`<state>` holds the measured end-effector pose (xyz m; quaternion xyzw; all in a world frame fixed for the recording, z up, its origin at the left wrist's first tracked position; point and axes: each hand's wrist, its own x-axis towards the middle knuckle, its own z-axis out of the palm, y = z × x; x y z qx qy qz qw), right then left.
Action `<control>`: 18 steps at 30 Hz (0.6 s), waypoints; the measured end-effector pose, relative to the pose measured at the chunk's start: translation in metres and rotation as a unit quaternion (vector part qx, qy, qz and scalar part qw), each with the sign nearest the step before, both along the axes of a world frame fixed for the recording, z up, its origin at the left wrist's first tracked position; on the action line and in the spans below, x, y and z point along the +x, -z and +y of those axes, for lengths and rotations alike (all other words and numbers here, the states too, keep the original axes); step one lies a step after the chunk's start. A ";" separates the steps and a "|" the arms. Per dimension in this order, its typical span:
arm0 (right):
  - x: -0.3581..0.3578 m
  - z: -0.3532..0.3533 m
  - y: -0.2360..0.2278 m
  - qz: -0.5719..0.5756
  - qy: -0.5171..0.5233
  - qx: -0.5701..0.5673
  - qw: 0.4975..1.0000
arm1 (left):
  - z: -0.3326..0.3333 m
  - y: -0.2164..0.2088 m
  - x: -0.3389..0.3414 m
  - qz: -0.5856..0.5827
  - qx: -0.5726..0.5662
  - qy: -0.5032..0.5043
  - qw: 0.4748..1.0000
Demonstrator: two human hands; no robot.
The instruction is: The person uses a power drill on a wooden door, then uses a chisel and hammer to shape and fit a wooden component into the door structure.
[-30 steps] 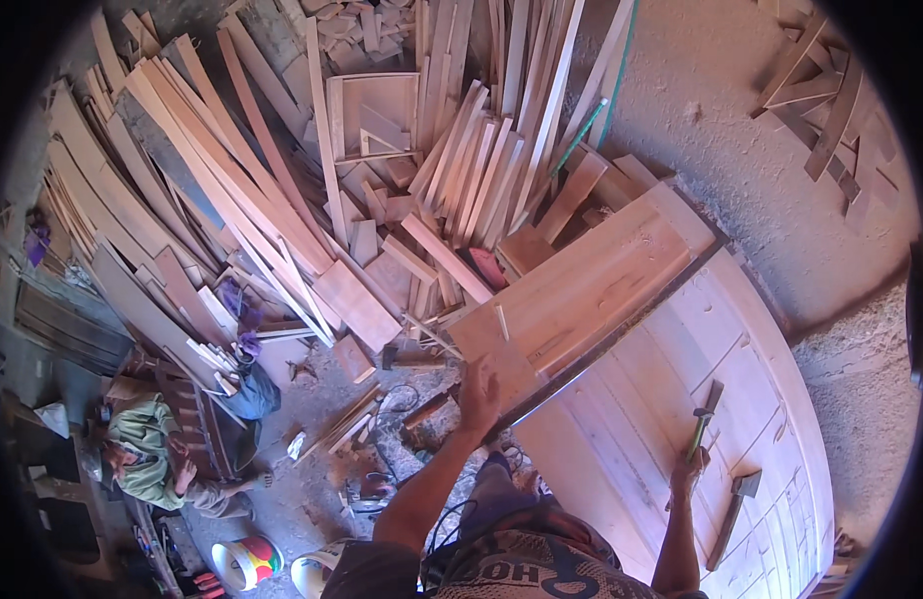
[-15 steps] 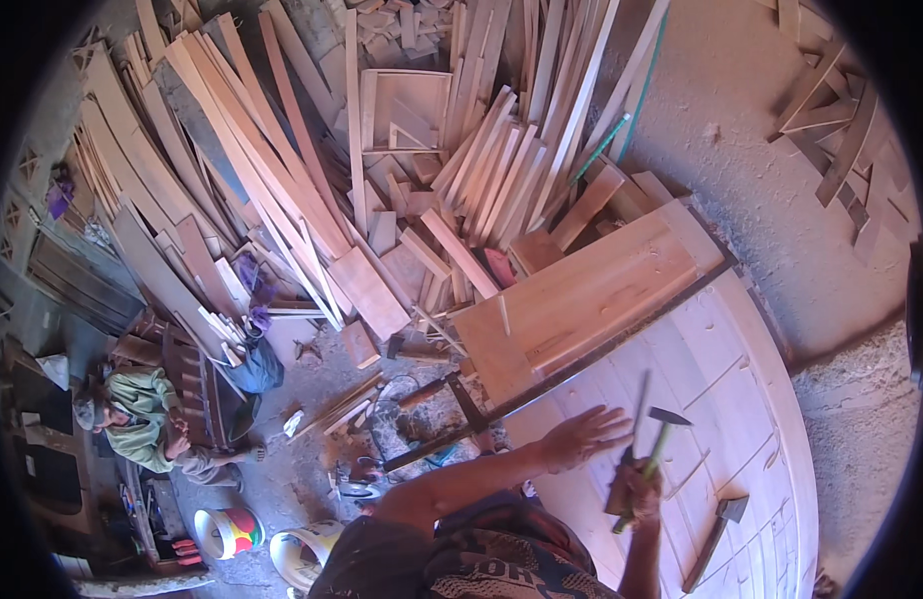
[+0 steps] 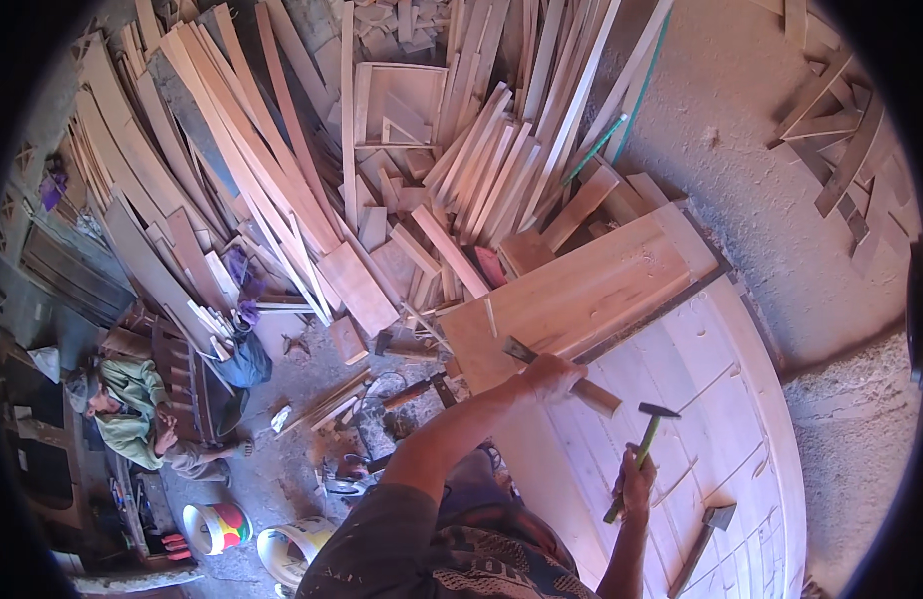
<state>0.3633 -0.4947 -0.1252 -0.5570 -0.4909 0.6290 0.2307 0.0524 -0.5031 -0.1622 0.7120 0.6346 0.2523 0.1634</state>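
My left hand [image 3: 553, 377] is closed around a wooden-handled chisel [image 3: 597, 398]. Its flat metal blade points up and left, and the thick handle end sticks out on the right. My right hand [image 3: 636, 481] grips a hammer [image 3: 648, 436] with a green handle, its dark head raised toward the far side. Both tools are over a large, pale wooden panel [image 3: 621, 389] with a curved right edge and several cut slots. A second hammer-like tool [image 3: 693, 554] with a wooden handle lies on the panel, near my right hand.
A door-like wooden piece [image 3: 581, 285] lies along the panel's far side. Many planks [image 3: 272, 150] and offcuts are heaped beyond it. At the left, a seated person [image 3: 132, 414] in a green shirt is near two buckets [image 3: 217, 527]. Wood pieces [image 3: 831, 130] lie at the far right.
The chisel has passed from my right hand to my left, which was spread before and is now closed. My right hand keeps the hammer. The view has shifted slightly.
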 end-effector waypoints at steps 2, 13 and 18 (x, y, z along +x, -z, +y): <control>0.003 -0.009 0.002 -0.023 -0.002 -0.017 1.000 | 0.011 0.010 -0.010 0.008 -0.020 -0.011 1.000; -0.017 -0.037 -0.003 0.039 0.037 -0.026 0.998 | 0.026 0.032 -0.029 0.026 -0.020 -0.063 0.998; -0.030 -0.005 -0.044 0.073 0.130 0.136 0.979 | 0.029 0.042 -0.026 0.032 -0.010 -0.071 0.997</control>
